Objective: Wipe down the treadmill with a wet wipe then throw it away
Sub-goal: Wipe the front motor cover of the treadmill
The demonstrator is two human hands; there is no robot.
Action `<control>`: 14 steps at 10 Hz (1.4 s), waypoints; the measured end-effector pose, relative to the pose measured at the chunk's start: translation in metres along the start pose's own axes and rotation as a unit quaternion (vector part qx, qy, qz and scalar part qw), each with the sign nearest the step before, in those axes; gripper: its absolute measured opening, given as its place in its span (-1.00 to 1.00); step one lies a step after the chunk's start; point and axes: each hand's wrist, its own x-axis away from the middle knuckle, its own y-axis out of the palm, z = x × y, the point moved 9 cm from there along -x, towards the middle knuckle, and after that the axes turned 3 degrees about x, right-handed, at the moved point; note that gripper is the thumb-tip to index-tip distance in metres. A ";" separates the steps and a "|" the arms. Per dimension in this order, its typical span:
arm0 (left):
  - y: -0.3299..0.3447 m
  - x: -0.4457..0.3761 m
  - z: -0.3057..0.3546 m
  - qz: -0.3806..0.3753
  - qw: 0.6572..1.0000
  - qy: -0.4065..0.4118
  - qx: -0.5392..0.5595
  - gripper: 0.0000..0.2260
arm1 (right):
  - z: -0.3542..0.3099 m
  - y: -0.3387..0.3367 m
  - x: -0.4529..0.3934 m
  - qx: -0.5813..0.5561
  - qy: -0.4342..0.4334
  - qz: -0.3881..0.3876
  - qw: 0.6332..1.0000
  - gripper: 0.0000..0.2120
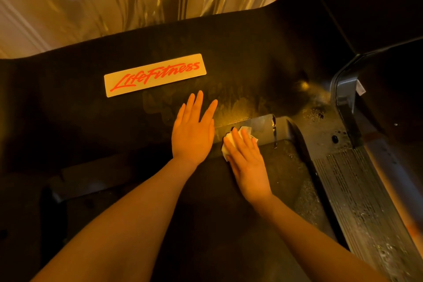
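Mid-wipe on the treadmill (68,98), the right hand (248,160) presses a crumpled wet wipe (231,142) flat-fingered where hood meets belt while the left hand (193,130) rests open on the hood, with drier surfaces apparently due next before the wipe is binned.
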 end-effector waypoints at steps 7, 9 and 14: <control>0.001 0.000 0.001 0.002 1.000 -0.002 -0.012 -0.53 | 0.015 -0.014 -0.019 0.026 0.090 0.000 0.996 -0.43; 0.000 -0.002 -0.002 0.002 1.000 -0.009 -0.006 -0.52 | 0.027 -0.019 -0.034 0.027 0.106 -0.009 0.994 -0.49; 0.001 0.000 0.000 0.008 1.000 -0.003 -0.003 -0.53 | 0.036 -0.025 -0.017 -0.053 0.201 0.025 0.978 -0.48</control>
